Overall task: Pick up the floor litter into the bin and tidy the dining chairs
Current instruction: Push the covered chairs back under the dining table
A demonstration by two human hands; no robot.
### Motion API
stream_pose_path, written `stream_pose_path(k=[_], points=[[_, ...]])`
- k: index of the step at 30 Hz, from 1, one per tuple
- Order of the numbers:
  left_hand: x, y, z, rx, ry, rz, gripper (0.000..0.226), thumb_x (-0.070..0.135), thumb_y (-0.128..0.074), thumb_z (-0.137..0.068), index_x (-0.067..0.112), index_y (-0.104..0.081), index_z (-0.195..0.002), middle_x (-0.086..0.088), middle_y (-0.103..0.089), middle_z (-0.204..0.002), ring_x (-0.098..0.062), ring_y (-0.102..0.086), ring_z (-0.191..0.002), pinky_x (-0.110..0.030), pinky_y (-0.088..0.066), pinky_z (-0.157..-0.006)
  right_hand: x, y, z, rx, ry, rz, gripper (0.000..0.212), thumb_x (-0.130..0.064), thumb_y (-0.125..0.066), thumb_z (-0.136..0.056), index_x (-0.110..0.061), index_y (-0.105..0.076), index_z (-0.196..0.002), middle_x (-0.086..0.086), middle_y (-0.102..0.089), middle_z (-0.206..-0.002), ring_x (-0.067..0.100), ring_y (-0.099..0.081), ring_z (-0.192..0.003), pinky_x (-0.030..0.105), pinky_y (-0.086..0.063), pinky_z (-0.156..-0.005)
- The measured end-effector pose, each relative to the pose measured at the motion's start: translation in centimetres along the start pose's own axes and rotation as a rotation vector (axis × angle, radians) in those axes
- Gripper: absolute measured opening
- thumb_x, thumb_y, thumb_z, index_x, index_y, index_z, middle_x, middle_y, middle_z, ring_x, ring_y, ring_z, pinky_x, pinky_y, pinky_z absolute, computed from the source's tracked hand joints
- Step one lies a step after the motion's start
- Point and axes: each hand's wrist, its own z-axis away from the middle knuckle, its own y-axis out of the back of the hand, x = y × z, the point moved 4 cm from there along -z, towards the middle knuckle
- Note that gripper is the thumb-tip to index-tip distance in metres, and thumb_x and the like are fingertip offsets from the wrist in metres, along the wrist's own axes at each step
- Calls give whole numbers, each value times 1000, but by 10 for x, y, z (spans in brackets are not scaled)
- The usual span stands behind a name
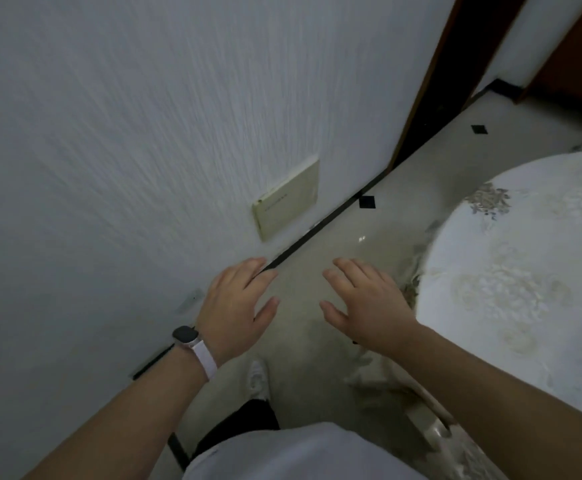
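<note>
1. Task items: I am not able to tell where they are lying. A pale frame (435, 427) is showing under my right forearm; chair or not, I cannot tell.
2. Left hand (237, 306), right hand (365, 303): both hovering released, fingers spread, grasping nothing.
3. Floor (303, 327): lying beneath both palms.
4. Table (525, 289), white-clothed: standing just right of my right hand.
5. Wall (109, 168): rising just left of my left hand.

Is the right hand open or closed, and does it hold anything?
Open and empty: the right hand has its fingers spread straight above the floor, and nothing lies in it.
</note>
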Motion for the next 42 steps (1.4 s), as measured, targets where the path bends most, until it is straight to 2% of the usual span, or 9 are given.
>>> stream_pose_path(k=[4,8,13,17,23,26,33,39,42], points=[[-56,7,-60,9,-71,2,42,38,-55,-92,12,-65,-123,-10,-59,-132,-29,-56,-119,-46,-48,-97,-7,5,-74,19,-68,19,52,-52,-46,-88,-17,-62,-122,8,-60,-131,29,-58,-118,41,-47,-95],[-97,18,-124,28,-224,50,39,35,-60,-92,11,-64,-123,-11,-61,-127,-30,-58,-113,-44,-48,-94,-5,23,-134,97,-128,98,52,-52,-45,-89,-16,-64,-122,8,-61,-129,27,-56,-117,37,-46,-95],[-114,11,-196,44,-305,87,40,35,-57,-92,12,-64,-124,-12,-61,-130,-30,-56,-120,-45,-45,-99,23,27,-170,115,-196,132,51,-51,-47,-91,-15,-63,-123,9,-61,-129,29,-56,-117,39,-46,-96],[-106,-14,-244,16,-399,82,41,37,-52,-93,13,-63,-124,-12,-62,-130,-28,-53,-121,-45,-45,-99,64,25,-189,107,-258,139,49,-50,-47,-92,-16,-62,-124,8,-60,-131,27,-56,-119,39,-43,-97],[-98,-53,-330,-49,-402,56,40,34,-58,-91,17,-59,-128,-10,-60,-133,-29,-54,-123,-47,-45,-101,144,1,-238,123,-290,99,52,-50,-46,-90,-17,-63,-126,7,-61,-131,27,-56,-120,40,-44,-98],[-89,-69,-385,-72,-397,11,40,36,-54,-92,18,-59,-127,-10,-60,-133,-29,-54,-122,-45,-43,-101,195,-1,-270,142,-297,44,50,-49,-48,-90,-17,-64,-125,8,-62,-130,27,-56,-119,40,-43,-98],[-25,-100,-521,-94,-471,-48,44,41,-49,-94,16,-64,-127,-11,-60,-135,-31,-57,-123,-48,-46,-102,330,32,-303,184,-337,22,50,-49,-46,-92,-16,-62,-126,10,-60,-132,30,-57,-120,44,-45,-98],[26,-134,-610,-104,-584,0,43,40,-52,-93,16,-63,-127,-10,-60,-135,-29,-55,-124,-47,-46,-101,412,60,-298,256,-468,63,46,-47,-49,-90,-18,-63,-122,6,-62,-128,25,-55,-117,37,-41,-96],[45,-159,-655,-110,-639,39,43,39,-52,-93,14,-64,-126,-12,-61,-134,-30,-56,-123,-45,-45,-101,452,58,-298,237,-561,69,48,-48,-49,-90,-18,-62,-125,8,-61,-131,27,-54,-119,38,-43,-98]])
